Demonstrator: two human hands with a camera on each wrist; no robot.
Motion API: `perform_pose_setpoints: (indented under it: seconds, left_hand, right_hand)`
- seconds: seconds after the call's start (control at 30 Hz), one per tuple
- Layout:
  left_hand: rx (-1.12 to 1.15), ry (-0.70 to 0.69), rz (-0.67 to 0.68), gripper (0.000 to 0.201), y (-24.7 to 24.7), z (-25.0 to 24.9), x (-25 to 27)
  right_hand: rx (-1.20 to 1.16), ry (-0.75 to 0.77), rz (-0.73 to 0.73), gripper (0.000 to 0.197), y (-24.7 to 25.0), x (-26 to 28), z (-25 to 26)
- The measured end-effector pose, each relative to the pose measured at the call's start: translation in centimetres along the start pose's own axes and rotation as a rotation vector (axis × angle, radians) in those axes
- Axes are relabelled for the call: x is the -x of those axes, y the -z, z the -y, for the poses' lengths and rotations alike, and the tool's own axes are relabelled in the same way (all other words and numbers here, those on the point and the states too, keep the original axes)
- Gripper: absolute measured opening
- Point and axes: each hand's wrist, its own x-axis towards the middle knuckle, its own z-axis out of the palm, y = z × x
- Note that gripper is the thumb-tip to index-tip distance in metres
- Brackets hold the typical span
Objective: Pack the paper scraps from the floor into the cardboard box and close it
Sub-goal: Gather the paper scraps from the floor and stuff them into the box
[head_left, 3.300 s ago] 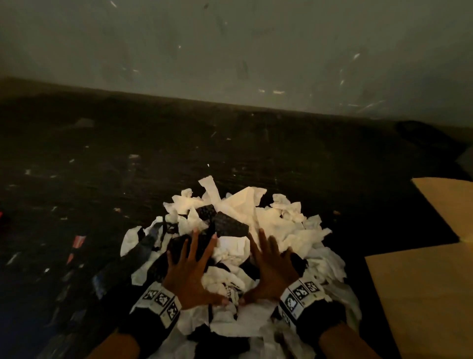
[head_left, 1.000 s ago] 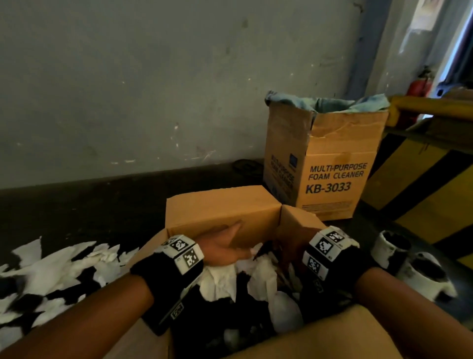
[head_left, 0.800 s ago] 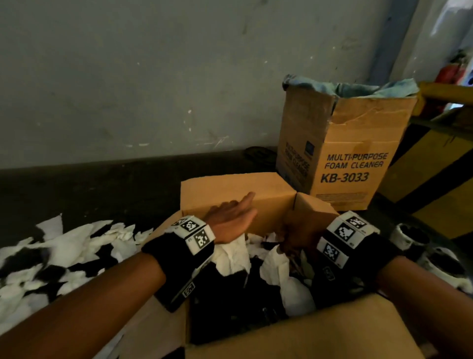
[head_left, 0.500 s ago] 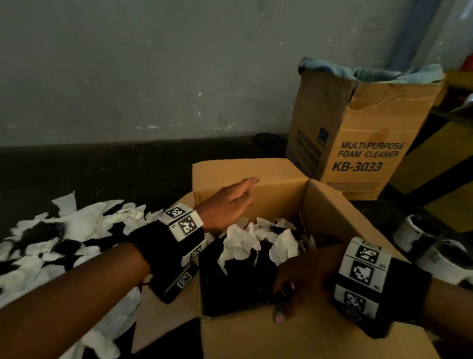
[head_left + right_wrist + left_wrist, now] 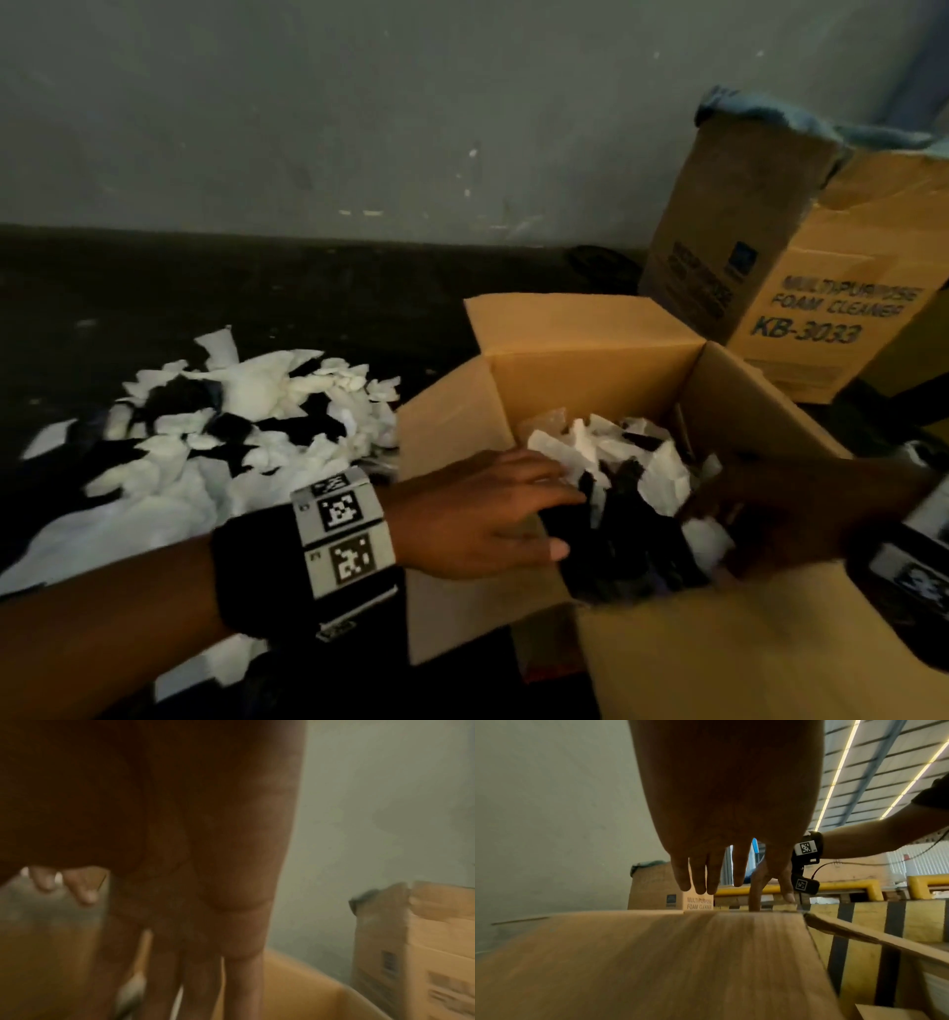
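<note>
The open cardboard box stands on the dark floor, with white and black paper scraps lying inside. A big pile of scraps lies on the floor to its left. My left hand reaches over the box's left flap with straight fingers and holds nothing. My right hand, blurred, hovers over the box's right side. Its fingers point straight down into the box and are empty. In the left wrist view the right hand touches the far edge.
A taller carton marked "Multi-purpose foam cleaner", with blue cloth over its top, stands behind the box on the right. A grey wall runs along the back. Yellow and black barriers stand beyond the box.
Earlier both hands pressed on the floor pile, then lay inside the box among scraps. Since then, they have come up and back toward me, empty. My view has swung left toward the pile.
</note>
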Motion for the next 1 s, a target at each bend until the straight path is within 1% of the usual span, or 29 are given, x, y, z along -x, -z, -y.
perform_pose_setpoints:
  seconds: [0.07,0.1,0.17,0.23,0.27,0.3,0.37,0.4,0.43,0.5,0.53,0.6,0.7,0.77,0.83,0.93,1.0]
  left_hand:
    - [0.035,0.009,-0.1,0.047,1.0,1.8,3.0]
    - [0.045,0.022,-0.15,0.045,1.4,3.3,4.9]
    - [0.068,0.084,-0.238,0.043,1.8,5.8,8.3]
    - [0.11,0.168,-0.285,0.045,1.8,9.2,12.5]
    - [0.138,0.229,-0.296,0.049,1.6,11.4,14.9]
    - [0.159,0.301,-0.306,0.058,1.2,13.2,16.9]
    - [0.157,0.438,-0.294,0.087,-0.1,16.9,21.0]
    - [0.151,0.495,-0.267,0.098,-0.8,18.3,22.7]
    - [0.139,0.553,-0.214,0.107,-1.8,19.8,24.6]
    - [0.083,0.686,-0.047,0.13,-3.6,21.4,27.0]
    - [0.056,0.752,0.031,0.136,-4.3,22.1,28.2]
    - [0.037,0.837,0.12,0.141,-5.8,23.4,29.6]
    - [0.081,0.929,0.124,0.139,-6.7,25.2,30.3]
    - [0.117,0.934,0.094,0.134,-6.9,26.1,30.0]
    - [0.147,0.875,0.085,0.13,-7.3,26.0,29.2]
    - [0.147,0.768,0.118,0.127,-9.1,25.5,27.3]
    - [0.111,0.754,0.123,0.126,-10.3,25.6,26.2]
  right_hand:
    - [-0.064,0.065,-0.147,0.057,2.0,-0.9,4.4]
    - [-0.038,0.091,-0.17,0.06,3.4,-1.5,8.1]
    - [-0.059,0.15,-0.255,0.053,5.5,-3.1,14.4]
    - [-0.124,0.248,-0.303,0.065,6.4,-6.1,20.2]
    - [-0.125,0.284,-0.323,0.071,6.4,-8.3,23.6]
    - [-0.124,0.32,-0.339,0.077,6.2,-10.4,26.1]
    - [-0.125,0.384,-0.319,0.092,5.0,-15.1,30.9]
    - [-0.12,0.378,-0.281,0.1,4.1,-17.1,32.5]
    - [-0.112,0.333,-0.212,0.106,2.9,-18.9,34.2]
    - [-0.056,0.243,-0.064,0.117,0.2,-21.6,35.6]
    - [-0.015,0.217,-0.028,0.121,-1.2,-22.9,36.3]
    - [0.008,0.161,-0.067,0.125,-3.7,-25.1,36.5]
    - [-0.113,-0.031,-0.215,0.12,-4.7,-27.9,34.4]
    - [-0.207,-0.15,-0.25,0.116,-4.2,-29.5,32.6]
    - [-0.291,-0.22,-0.259,0.111,-3.5,-30.7,31.0]
    - [-0.367,-0.247,-0.265,0.103,-3.2,-33.1,29.7]
    - [-0.386,-0.24,-0.216,0.1,-3.5,-34.6,29.7]
